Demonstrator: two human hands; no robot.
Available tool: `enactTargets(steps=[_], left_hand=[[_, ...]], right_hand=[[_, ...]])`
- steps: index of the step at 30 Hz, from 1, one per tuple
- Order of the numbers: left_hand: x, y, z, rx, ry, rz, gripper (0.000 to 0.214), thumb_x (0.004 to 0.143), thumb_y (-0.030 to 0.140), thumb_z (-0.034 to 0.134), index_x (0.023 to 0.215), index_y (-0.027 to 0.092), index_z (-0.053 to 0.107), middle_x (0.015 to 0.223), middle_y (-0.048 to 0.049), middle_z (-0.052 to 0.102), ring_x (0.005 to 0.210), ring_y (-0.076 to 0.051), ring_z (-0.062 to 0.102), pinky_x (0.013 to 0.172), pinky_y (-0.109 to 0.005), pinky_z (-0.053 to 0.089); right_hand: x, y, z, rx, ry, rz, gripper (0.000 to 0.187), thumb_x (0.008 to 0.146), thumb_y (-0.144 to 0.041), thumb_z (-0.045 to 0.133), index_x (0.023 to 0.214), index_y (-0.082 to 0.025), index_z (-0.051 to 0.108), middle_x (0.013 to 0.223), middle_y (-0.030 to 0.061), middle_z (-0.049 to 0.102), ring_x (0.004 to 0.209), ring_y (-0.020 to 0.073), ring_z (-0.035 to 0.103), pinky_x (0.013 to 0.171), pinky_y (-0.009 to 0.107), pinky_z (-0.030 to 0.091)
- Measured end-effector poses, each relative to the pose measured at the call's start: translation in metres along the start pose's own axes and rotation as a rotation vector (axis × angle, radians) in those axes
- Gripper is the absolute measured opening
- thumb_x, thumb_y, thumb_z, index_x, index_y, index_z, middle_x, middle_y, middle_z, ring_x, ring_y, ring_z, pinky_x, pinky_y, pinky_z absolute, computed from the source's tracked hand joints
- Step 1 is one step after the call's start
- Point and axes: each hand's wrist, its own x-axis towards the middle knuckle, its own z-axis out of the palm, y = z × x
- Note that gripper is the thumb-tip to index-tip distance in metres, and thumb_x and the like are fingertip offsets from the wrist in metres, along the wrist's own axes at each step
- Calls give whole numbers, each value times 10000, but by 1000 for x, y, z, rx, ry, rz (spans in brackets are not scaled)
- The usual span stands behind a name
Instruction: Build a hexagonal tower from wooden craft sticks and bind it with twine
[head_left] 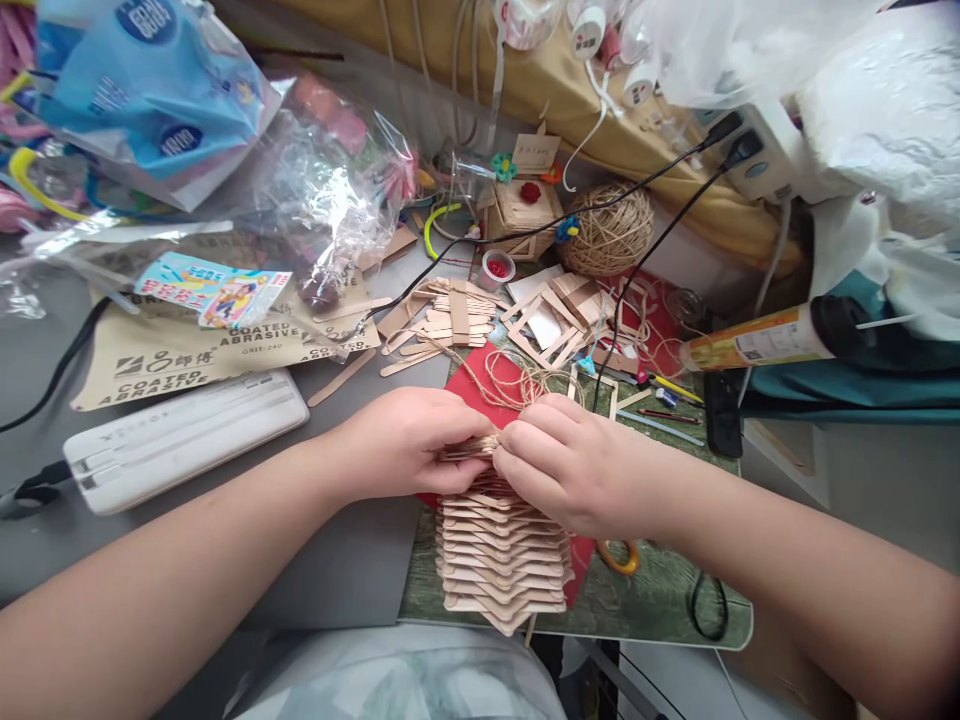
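Observation:
A layered craft-stick structure (504, 560) stands in front of me, its sticks stacked in zigzag tiers. My left hand (420, 440) is closed around its upper end, thumb and fingers on either side of the sticks. Beside it, my right hand (562, 460) is pinched at the same end, fingertips touching near the left ones. Jute twine (517, 385) loops just behind the hands and runs in at the right fingertips, which seem to grip it; the exact hold is partly hidden. Under the structure lies a red sheet (581, 565).
Loose craft sticks (457, 320) and stick frames (555, 325) lie behind the hands, near a twine ball (611, 230) and small stick house (521, 215). A white power bank (187, 440) and sandpaper (172, 350) sit left. Scissors (619, 555) lie right; black cables cross the table.

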Motion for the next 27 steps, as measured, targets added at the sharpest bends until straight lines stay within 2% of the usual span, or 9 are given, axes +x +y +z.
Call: enactTargets(steps=[4,9,13,16,18,20,22,24,27], left_hand=[[1,2,1,0,-8,-6,57,913,218,660,938,189,701,752,11,658,715,-141,605,671,-250,441],[1,4,0,-29,-39,-17,82,905,194,651,960,203,710,772,15,686,722,-135,623,683,-241,441],[0,3,0,-25,-40,-17,88,927,220,660,999,211,711,768,23,681,714,-130,616,676,-235,434],[0,1,0,2,-51,-34,91,938,245,657,998,208,714,778,16,686,714,-134,618,669,-243,429],[0,1,-1,21,-62,-49,94,934,253,653,987,209,717,793,6,696,723,-142,628,671,-253,429],[1,2,-2,24,-77,-52,92,924,249,647,972,211,715,794,0,700,729,-149,636,671,-259,429],[1,4,-2,28,-92,-50,84,914,244,642,954,213,709,772,1,690,719,-151,631,666,-262,426],[2,5,-3,48,-98,-52,78,914,249,636,937,214,702,756,1,679,706,-152,621,656,-265,419],[2,6,-3,75,-88,-48,87,925,264,626,933,215,698,739,2,669,689,-150,615,639,-266,408]], right_hand=[[-6,4,7,54,60,2,196,1035,-135,490,1020,-115,685,911,95,663,817,221,511,746,376,426],[-13,7,18,17,199,-114,126,1010,-118,565,1059,-133,680,931,95,672,852,219,566,765,387,473],[-15,7,27,56,266,-92,93,975,-107,608,1038,-115,676,952,112,677,847,219,577,758,397,517],[-18,10,22,120,312,-57,98,988,-114,580,997,-166,662,970,94,684,854,211,592,763,393,555],[-22,14,13,179,379,17,95,991,-129,598,975,-205,652,991,81,703,852,206,619,767,391,577],[-27,19,1,190,442,155,100,962,-137,677,982,-233,658,1022,73,737,866,208,665,780,392,589],[-33,22,-6,174,503,321,186,924,-111,735,1023,-257,674,1021,52,765,871,203,706,785,374,598],[-39,25,-7,188,570,476,234,902,-95,764,1047,-264,690,998,41,776,864,198,729,775,355,601],[-48,26,2,202,630,660,170,904,-123,784,995,-250,716,972,51,770,875,211,731,796,369,598]])
